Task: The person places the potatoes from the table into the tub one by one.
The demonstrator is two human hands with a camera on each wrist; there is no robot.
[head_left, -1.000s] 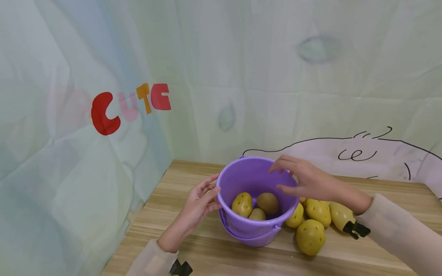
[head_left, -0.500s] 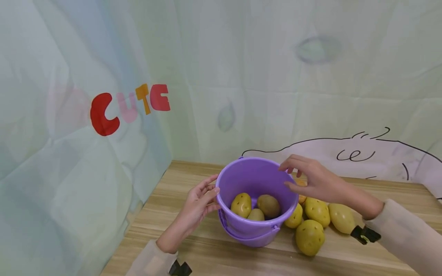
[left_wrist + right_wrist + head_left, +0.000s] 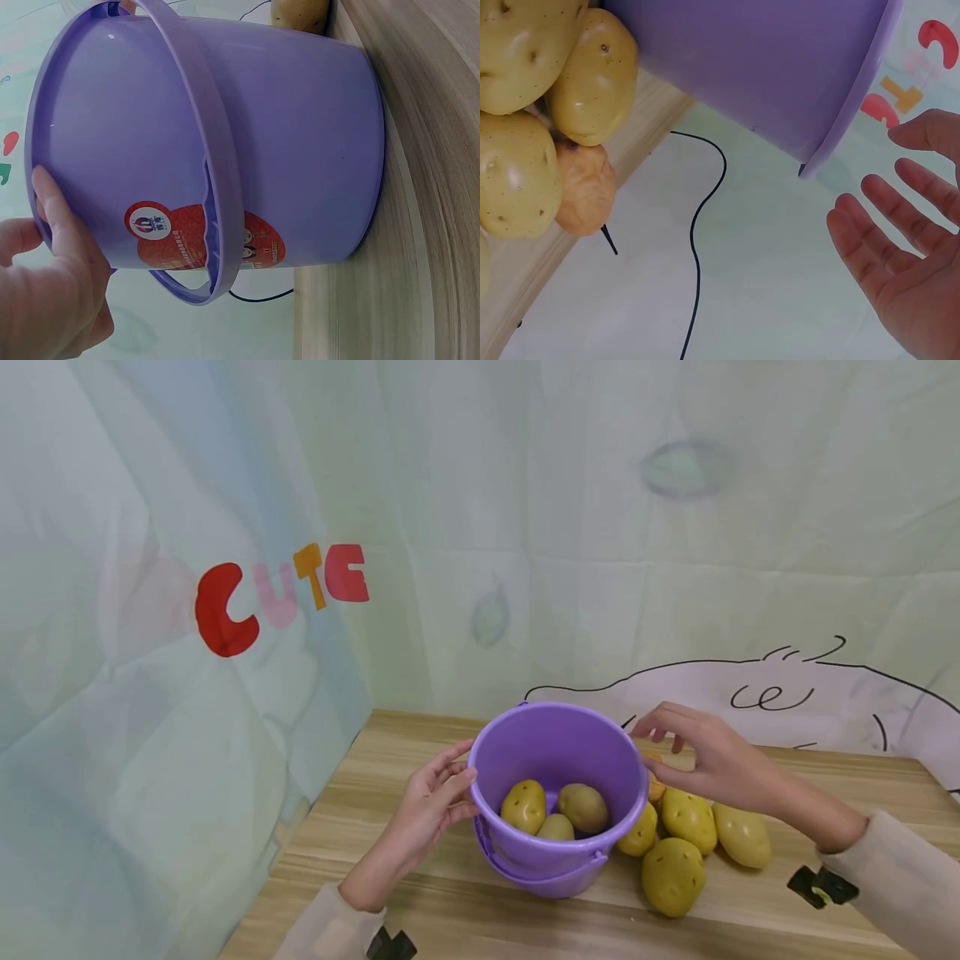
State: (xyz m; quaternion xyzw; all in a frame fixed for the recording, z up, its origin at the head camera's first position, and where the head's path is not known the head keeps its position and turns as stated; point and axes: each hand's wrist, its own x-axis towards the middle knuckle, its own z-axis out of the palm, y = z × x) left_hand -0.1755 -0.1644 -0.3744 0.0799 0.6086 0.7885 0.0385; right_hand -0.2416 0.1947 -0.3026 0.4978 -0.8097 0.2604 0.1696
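A purple bucket (image 3: 536, 860) stands upright on the wooden table, its handle hanging down at the front. Inside lie a yellow potato (image 3: 524, 806), a browner potato (image 3: 583, 807) and a smaller potato (image 3: 557, 827). My left hand (image 3: 427, 797) holds the bucket's left rim, thumb at the edge. In the left wrist view, that hand (image 3: 64, 277) is at the rim beside a red label. My right hand (image 3: 708, 756) is at the right of the rim with relaxed fingers, holding nothing. The right wrist view shows this hand (image 3: 907, 247) apart from the bucket, palm visible.
Right of the bucket lie several potatoes, among them a round one (image 3: 674, 877) in front and a pale oval one (image 3: 742, 835). A wrinkled orange piece (image 3: 585, 187) sits behind them. Printed cloth (image 3: 450, 527) hangs behind and left of the table (image 3: 360, 827).
My right hand has moved from over the bucket's mouth rightward past its rim, empty. The left hand and the bucket have stayed about where they were.
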